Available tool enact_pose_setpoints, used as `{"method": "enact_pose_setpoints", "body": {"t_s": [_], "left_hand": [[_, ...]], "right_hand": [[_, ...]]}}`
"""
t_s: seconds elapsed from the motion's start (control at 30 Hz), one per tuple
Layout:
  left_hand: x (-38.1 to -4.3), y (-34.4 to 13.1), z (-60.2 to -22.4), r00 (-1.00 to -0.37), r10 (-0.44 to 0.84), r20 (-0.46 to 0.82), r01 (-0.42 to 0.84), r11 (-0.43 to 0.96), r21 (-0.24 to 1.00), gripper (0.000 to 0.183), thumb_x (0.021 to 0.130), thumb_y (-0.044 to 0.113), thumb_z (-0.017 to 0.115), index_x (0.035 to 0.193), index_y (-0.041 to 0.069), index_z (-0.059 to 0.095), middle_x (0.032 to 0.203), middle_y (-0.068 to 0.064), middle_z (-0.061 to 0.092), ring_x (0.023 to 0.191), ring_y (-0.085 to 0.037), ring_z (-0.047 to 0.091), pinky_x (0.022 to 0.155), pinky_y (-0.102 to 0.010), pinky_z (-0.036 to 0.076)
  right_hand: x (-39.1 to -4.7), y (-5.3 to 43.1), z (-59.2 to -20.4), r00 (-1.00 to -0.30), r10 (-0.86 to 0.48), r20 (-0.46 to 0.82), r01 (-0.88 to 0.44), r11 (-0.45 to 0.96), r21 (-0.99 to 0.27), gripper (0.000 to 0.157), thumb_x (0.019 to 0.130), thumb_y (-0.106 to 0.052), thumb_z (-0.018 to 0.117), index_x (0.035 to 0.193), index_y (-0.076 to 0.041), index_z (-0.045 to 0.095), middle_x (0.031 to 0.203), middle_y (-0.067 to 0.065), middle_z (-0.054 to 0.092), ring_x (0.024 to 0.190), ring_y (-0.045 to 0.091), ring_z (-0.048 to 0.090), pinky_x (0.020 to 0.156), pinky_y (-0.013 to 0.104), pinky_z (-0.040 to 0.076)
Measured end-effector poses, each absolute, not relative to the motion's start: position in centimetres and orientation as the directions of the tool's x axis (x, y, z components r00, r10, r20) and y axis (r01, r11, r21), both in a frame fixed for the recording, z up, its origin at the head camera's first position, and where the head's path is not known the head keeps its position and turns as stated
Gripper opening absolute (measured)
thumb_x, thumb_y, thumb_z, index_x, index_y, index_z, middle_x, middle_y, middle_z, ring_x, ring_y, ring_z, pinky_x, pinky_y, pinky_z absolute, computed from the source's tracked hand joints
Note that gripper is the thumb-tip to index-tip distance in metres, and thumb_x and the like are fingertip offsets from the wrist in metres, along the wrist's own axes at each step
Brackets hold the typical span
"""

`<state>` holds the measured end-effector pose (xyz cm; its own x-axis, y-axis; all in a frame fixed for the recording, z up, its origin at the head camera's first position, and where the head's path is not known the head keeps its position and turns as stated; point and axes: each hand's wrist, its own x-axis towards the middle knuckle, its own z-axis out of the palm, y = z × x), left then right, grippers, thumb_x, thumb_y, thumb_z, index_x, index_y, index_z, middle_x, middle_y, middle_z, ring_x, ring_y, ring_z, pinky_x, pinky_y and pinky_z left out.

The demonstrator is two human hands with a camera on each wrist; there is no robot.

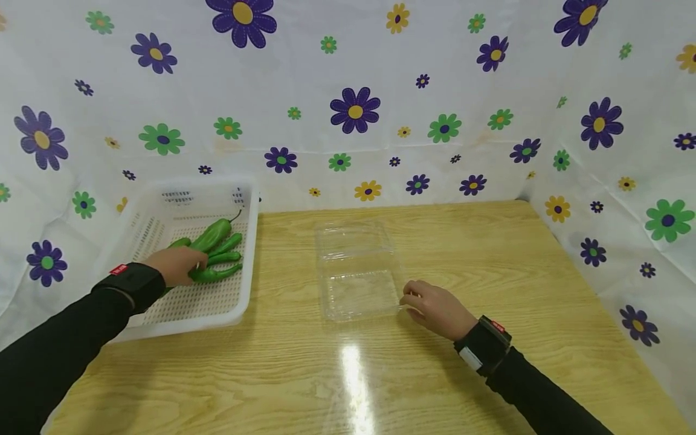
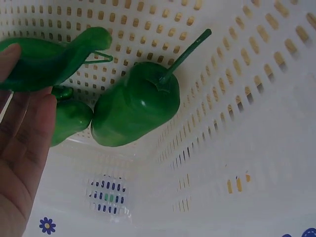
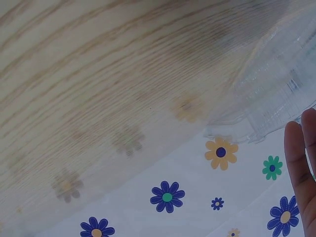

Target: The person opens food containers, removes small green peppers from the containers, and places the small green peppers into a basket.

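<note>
In the head view my left hand (image 1: 176,266) reaches into a white plastic basket (image 1: 247,266). The left wrist view shows its thumb and fingers pinching a curved green pepper (image 2: 64,66). A fat green pepper (image 2: 136,106) with a long stem lies beside it, and several slimmer peppers (image 1: 224,258) lie near the fingers. My right hand (image 1: 437,309), its fingers bent, pinches the right edge of a clear plastic box (image 1: 361,293) standing with its lid raised at the back. In the right wrist view the fingertips meet the box's edge (image 3: 276,108); the thumb is hidden there.
The basket stands at the left on a wood-grain table (image 1: 293,374), its perforated walls rising around the peppers. A white flowered cloth (image 1: 304,78) hangs behind the table and along its sides. Light glares off the table in front of the box.
</note>
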<state>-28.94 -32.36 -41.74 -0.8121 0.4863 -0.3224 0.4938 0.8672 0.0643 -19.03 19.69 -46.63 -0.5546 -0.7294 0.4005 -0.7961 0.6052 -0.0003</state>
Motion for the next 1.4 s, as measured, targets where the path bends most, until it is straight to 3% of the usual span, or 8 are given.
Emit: {"method": "enact_pose_setpoints", "body": {"t_s": [0.53,1.2,1.4], "left_hand": [[-29.0,-32.4,-44.2,-0.796,0.526,-0.3,0.544,0.839,0.024,0.033,0.063,0.008,0.084,0.082,0.015,0.058,0.079,0.0,0.059,0.069,-0.016,0.054,0.059,-0.032,0.046],[-28.4,-32.0,-45.2,-0.782,0.574,-0.243,0.588,0.809,0.021,0.032,0.064,0.006,0.083,0.077,0.017,0.057,0.072,0.004,0.054,0.063,-0.01,0.043,0.057,-0.027,0.037],[-28.5,-32.0,-45.4,-0.777,0.574,-0.259,0.591,0.806,0.016,0.031,0.065,0.008,0.084,0.081,0.017,0.059,0.074,0.005,0.055,0.064,-0.009,0.045,0.058,-0.027,0.04]], "right_hand": [[-19.1,19.7,-46.7,-0.533,-0.731,0.426,-0.81,0.586,-0.008,0.027,0.068,-0.006,0.082,0.089,-0.01,0.067,0.091,0.004,0.057,0.076,0.011,0.055,0.063,0.021,0.049],[-19.1,19.7,-46.5,-0.524,-0.734,0.433,-0.812,0.584,0.007,0.027,0.067,-0.006,0.082,0.088,-0.011,0.066,0.091,0.003,0.057,0.077,0.011,0.054,0.064,0.021,0.049],[-19.0,19.7,-46.6,-0.517,-0.732,0.444,-0.815,0.579,0.006,0.028,0.067,-0.005,0.082,0.089,-0.011,0.066,0.09,0.003,0.057,0.076,0.011,0.054,0.063,0.021,0.049]]}}
